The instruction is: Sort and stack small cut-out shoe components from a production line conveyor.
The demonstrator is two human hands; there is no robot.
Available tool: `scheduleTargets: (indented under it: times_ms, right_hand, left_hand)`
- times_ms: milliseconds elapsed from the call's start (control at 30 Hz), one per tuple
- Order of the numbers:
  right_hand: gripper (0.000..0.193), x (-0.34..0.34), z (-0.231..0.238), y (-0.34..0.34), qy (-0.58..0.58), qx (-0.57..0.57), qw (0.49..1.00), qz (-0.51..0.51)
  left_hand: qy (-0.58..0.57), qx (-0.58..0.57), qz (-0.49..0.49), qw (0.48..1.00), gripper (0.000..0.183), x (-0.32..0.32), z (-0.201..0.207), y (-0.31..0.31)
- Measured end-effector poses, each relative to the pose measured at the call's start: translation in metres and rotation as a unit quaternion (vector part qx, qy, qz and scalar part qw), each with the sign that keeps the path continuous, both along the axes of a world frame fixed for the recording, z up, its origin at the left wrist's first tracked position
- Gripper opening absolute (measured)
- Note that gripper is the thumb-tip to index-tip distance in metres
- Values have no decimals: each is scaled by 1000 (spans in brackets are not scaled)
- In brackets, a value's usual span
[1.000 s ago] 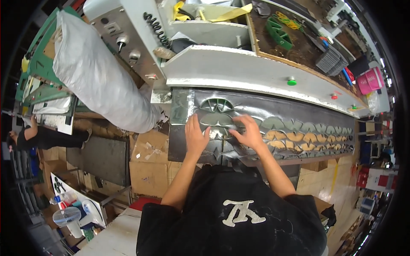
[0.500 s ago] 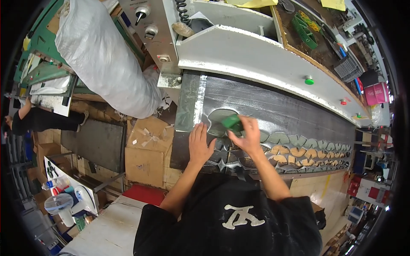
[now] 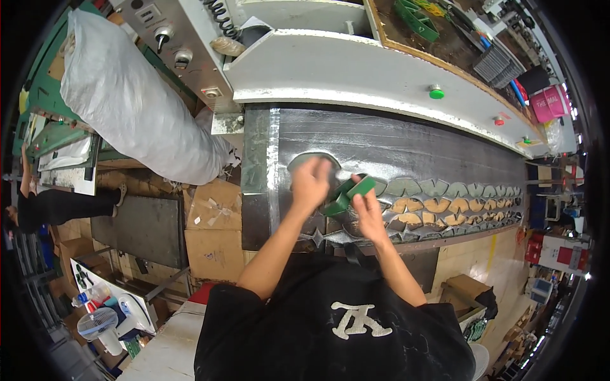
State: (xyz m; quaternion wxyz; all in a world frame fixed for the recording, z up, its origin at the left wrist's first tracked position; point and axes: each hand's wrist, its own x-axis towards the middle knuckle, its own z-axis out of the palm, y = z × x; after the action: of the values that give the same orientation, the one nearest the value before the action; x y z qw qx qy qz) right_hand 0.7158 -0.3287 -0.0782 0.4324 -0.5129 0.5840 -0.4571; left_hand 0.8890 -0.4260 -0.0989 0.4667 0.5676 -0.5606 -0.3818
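My right hand (image 3: 368,213) grips a green cutting die (image 3: 363,187), a hollow shape with upright walls, tilted above the dark sheet material (image 3: 387,143). To its left, my left hand (image 3: 310,183) hovers over a rounded cut outline (image 3: 316,156) near the sheet's left end. Motion smears the left fingers, and whatever they might hold cannot be made out. Rows of curved cut-outs (image 3: 435,205) run rightward along the sheet's near side, some showing tan board beneath.
Behind the sheet runs a white machine beam (image 3: 356,70) with a green button (image 3: 436,92). A large white sack (image 3: 121,95) leans at the left. More green dies (image 3: 416,20) lie on the upper shelf. At far left, another person (image 3: 70,206) stands beside green equipment.
My left hand has lifted from the sheet's left edge and moved over the cut outline. My right hand has drawn the green die nearer and turned it. The whole view has shifted slightly.
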Motion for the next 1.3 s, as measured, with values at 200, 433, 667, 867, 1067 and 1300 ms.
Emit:
scheduleTargets:
  times_ms: [200, 433, 667, 867, 1067, 1300]
  right_hand:
    - [54, -64, -17, -56, 123, 143, 963, -191]
    - [53, -102, -29, -69, 428, -37, 901, -58]
    - [46, -108, -58, -55, 372, -131, 915, -86]
    - [40, -111, -56, -53, 347, -111, 929, -69]
    - [39, -107, -53, -57, 356, -90, 928, -63]
    - [39, -106, -51, -63, 363, -79, 927, -57]
  left_hand:
    - [-267, -89, 96, 955, 51, 27, -2, -51]
    - [-189, -96, -150, 966, 67, -37, -20, -10]
    - [-196, -80, -89, 973, 68, -51, -48, -1]
    - [-169, -89, -66, 979, 62, -52, -50, 0]
    - [-163, -87, -45, 982, 66, -51, -54, 1]
    - [-163, -90, -38, 982, 65, -51, -55, -4]
